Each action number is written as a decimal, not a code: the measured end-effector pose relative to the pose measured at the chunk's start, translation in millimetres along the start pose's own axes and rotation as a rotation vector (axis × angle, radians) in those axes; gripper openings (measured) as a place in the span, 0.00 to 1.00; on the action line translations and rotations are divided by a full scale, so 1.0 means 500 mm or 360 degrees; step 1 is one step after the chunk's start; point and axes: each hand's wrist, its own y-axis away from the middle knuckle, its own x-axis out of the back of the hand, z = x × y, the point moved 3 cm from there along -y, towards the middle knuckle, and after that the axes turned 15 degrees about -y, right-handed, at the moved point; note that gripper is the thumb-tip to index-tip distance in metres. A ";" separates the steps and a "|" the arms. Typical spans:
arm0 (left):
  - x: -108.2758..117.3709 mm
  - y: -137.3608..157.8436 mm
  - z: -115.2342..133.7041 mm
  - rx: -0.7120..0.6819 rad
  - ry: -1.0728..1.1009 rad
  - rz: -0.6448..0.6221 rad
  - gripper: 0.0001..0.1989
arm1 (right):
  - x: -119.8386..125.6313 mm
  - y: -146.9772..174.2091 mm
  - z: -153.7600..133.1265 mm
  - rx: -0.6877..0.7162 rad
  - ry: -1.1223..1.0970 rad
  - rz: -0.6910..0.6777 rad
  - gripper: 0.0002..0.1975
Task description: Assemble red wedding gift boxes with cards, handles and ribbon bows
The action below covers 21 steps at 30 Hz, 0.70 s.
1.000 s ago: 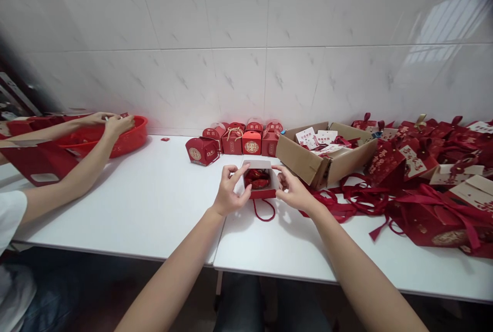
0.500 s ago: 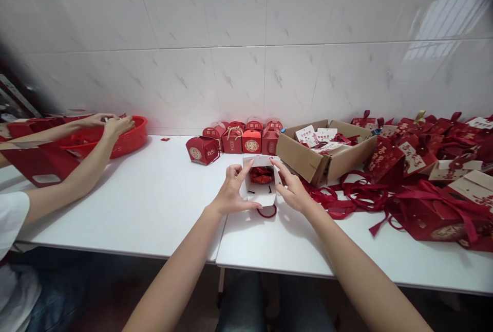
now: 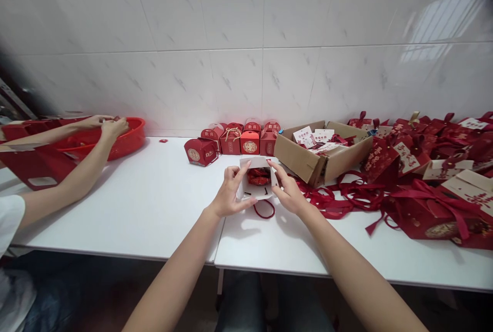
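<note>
My half-open left hand [image 3: 230, 193] and loosely curled right hand [image 3: 288, 190] hold opposite sides of the open box [image 3: 259, 191], left of the carton [image 3: 298, 160] and nearer me. I'd best press lightly and evenly, keeping the red contents [image 3: 259, 176] clear of its flaps [image 3: 256, 162].

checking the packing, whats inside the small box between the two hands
Inside the small box, shiny red packaging shows between the white flaps. Whatever lies beneath it is covered and cannot be seen.
</note>
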 end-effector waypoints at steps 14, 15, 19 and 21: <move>0.007 -0.002 0.006 -0.0033 -0.0050 0.0101 0.52 | -0.004 0.004 -0.001 -0.0007 -0.0152 0.0013 0.32; 0.008 -0.002 0.008 -0.0057 -0.0044 0.0120 0.53 | -0.004 0.004 -0.001 -0.0005 -0.0225 0.0030 0.32; 0.007 0.000 0.014 -0.0101 0.0068 0.0156 0.60 | -0.005 0.002 -0.006 0.0054 -0.0594 0.0135 0.30; 0.007 0.000 0.015 -0.0095 0.0109 0.0153 0.58 | -0.004 0.001 -0.009 0.0070 -0.0766 0.0210 0.28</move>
